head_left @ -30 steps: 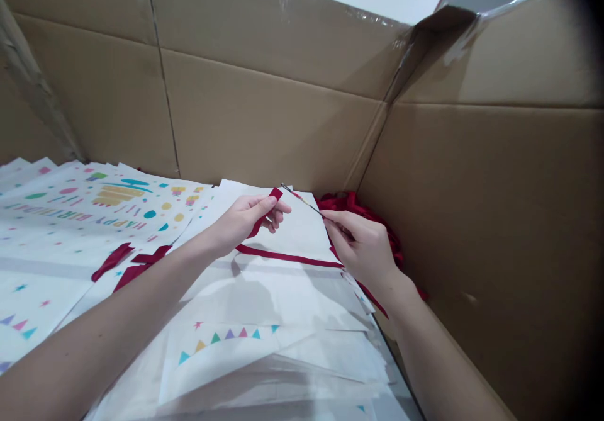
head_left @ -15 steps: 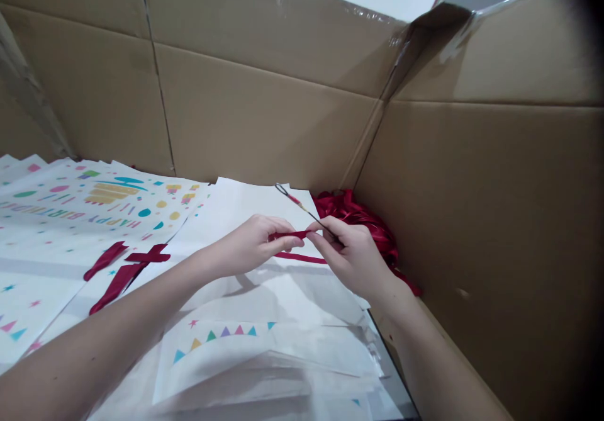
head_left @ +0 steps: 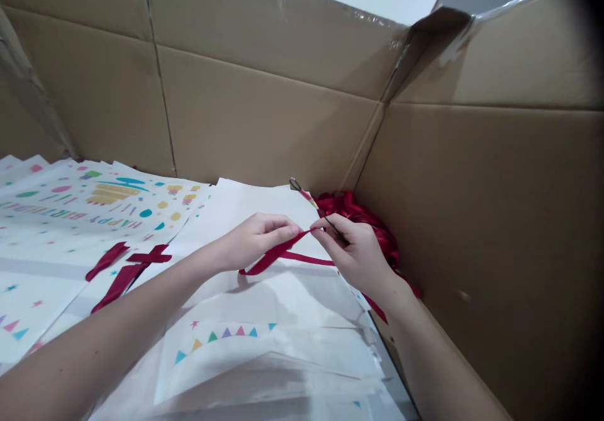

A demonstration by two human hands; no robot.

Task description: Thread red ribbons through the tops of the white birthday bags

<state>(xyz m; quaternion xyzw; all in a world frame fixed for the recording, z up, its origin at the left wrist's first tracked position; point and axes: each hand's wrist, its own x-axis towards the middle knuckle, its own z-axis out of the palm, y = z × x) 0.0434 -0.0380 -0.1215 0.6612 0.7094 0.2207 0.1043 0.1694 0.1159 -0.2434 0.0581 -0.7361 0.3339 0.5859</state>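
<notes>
A narrow dark-red fabric strip (head_left: pixel 270 260) runs slantwise from the paper up to my fingertips. My left hand (head_left: pixel 257 240) is closed, its thumb and fingers along the strip's upper part. With thumb and forefinger, my right hand (head_left: pixel 356 248) pinches the strip's tip. A thin dark wire tool (head_left: pixel 307 197) with a looped end and red and yellow wrapping also sits in my right hand, its loop pointing up and left. Behind that hand lies a heap of shiny red fabric (head_left: pixel 346 204). Another length of red strip passes beneath my hands toward the right.
White sheets with birthday prints (head_left: pixel 117 201) cover the surface, several at the near side wrinkled (head_left: pixel 236 370). Red fabric pieces (head_left: pixel 116 286) lie at left, two of them crossed. Cardboard walls (head_left: pixel 264 94) rise behind and on the right (head_left: pixel 495 207).
More of the strip now hangs below my left fingers, its folded lower end near the paper. The tool's loop has shifted right. A red tail now shows beside my right forearm.
</notes>
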